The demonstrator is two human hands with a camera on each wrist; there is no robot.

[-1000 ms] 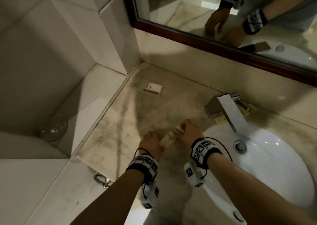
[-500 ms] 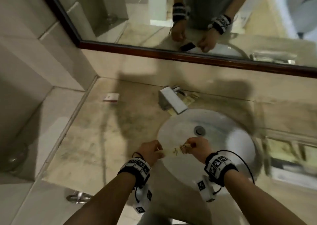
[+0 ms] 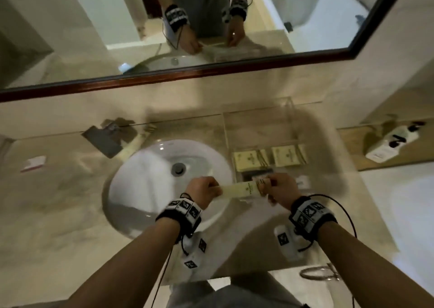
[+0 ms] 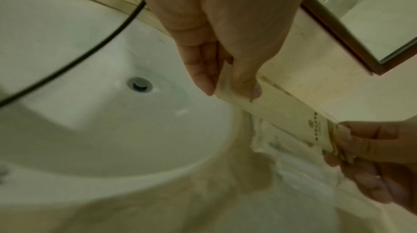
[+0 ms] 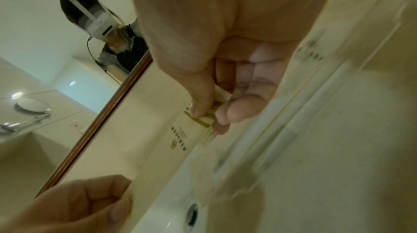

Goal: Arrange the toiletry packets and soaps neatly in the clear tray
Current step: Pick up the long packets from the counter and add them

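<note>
A long cream toiletry packet (image 3: 239, 189) with gold print is stretched between both hands above the sink's right rim. My left hand (image 3: 206, 190) pinches its left end (image 4: 234, 85). The striped right end (image 5: 203, 117) is pinched by my right hand (image 3: 277, 188). Just beyond the hands stands the clear tray (image 3: 291, 120), holding two square cream packets (image 3: 249, 161) (image 3: 287, 155) side by side and a dark item (image 3: 256, 174) in front of them. Another long cream packet (image 3: 133, 143) lies by the faucet. A small white-and-red packet (image 3: 34, 163) sits far left on the counter.
The white sink (image 3: 145, 190) fills the counter's middle, with the faucet (image 3: 105, 138) behind it. A mirror (image 3: 187, 26) runs along the back wall. A white dispenser (image 3: 392, 143) lies on a ledge at the right. A metal ring (image 3: 321, 272) hangs below the counter's front edge.
Both hands have carried the long packet rightward from the counter left of the sink, across the basin, to just in front of the clear tray. The view has swung right with them.
</note>
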